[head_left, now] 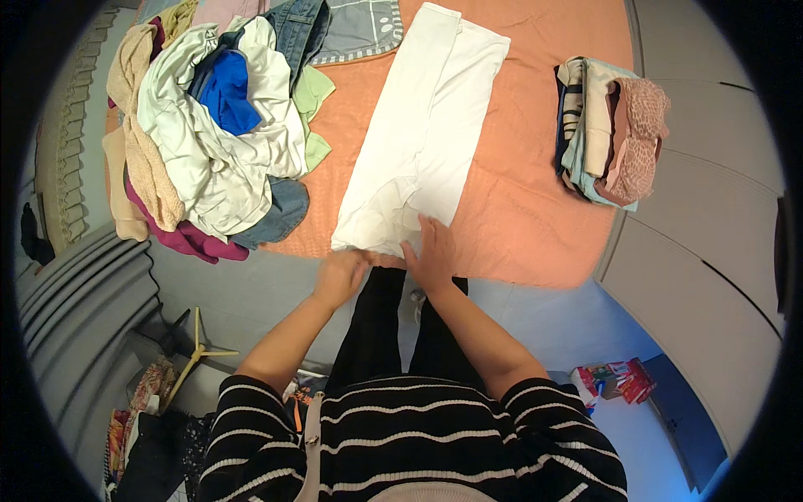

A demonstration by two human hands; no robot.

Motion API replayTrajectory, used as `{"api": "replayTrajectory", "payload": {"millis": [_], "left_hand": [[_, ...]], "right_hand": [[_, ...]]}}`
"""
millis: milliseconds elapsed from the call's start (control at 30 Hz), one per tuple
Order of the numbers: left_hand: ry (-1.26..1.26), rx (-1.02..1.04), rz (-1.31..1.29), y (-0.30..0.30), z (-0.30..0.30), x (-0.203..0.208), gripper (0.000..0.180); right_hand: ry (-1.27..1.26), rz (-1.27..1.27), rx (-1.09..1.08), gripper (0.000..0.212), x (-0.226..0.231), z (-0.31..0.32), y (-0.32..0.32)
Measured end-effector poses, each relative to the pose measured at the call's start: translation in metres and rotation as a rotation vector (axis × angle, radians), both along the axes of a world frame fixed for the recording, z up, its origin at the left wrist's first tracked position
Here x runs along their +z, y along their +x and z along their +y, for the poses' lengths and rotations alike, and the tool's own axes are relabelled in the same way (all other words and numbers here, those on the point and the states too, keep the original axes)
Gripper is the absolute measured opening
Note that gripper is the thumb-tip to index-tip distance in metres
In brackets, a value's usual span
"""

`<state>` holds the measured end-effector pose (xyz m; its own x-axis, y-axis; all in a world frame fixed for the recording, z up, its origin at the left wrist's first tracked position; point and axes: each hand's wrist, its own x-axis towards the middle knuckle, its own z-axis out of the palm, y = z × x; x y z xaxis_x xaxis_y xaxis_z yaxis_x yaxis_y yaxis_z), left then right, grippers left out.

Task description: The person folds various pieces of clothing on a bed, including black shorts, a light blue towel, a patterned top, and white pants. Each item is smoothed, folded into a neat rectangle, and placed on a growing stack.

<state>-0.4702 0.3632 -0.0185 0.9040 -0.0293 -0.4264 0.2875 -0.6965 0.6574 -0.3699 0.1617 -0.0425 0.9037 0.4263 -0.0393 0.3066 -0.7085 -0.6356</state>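
Observation:
A pair of white trousers lies lengthwise on the orange bedspread, legs laid together and pointing away from me. Its near end, at the bed's front edge, looks wrinkled and bunched. My left hand is at the near left corner with its fingers curled in, apparently gripping the fabric edge; the fingertips are partly hidden. My right hand rests at the near right side of the trousers, its fingers stretched out and the thumb apart.
A big heap of unfolded clothes covers the bed's left side. Folded clothes are stacked at the right edge of the orange bedspread. Grey cabinet doors stand along the right. A yellow stand is on the floor at left.

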Motion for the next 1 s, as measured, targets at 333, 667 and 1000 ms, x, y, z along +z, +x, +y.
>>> {"api": "replayTrajectory", "payload": {"millis": [333,667,1000], "left_hand": [[0.103,0.621,0.089,0.034,0.012,-0.064,0.039],[0.14,0.65,0.156,0.02,0.025,-0.091,0.024],[-0.02,0.915,0.326,0.018,0.033,-0.087,0.023]], "right_hand": [[0.244,0.635,-0.336,0.021,-0.004,0.015,-0.024],[0.234,0.431,-0.59,0.035,-0.024,0.03,0.033],[0.11,0.359,-0.634,0.042,-0.022,-0.001,0.056]]}}
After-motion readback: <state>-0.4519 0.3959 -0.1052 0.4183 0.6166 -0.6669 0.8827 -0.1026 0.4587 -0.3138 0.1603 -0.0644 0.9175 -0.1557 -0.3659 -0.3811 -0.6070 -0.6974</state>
